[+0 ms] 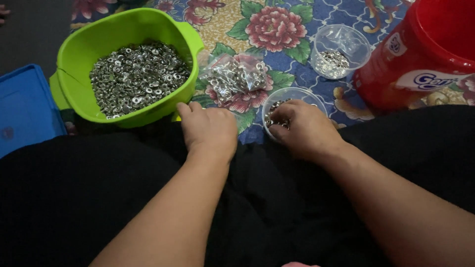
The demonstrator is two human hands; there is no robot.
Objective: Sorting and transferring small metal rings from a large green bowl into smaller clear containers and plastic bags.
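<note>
My left hand [209, 129] rests knuckles-up on the black cloth over my lap, fingers curled, beside the green bowl [74, 54], which is heaped with small silver metal rings [138, 76]. My right hand [304, 128] reaches into a small clear plastic cup [292, 94] that holds some of the same rings; its fingertips are inside the cup and hidden. A clear plastic bag of rings [235, 76] lies on the floral mat between the bowl and the cup.
A second clear cup [341, 49] with a few rings stands farther back. A tall red container [425, 54] is at the right. A blue tray [24, 109] lies at the left. The floral mat [277, 29] covers the floor.
</note>
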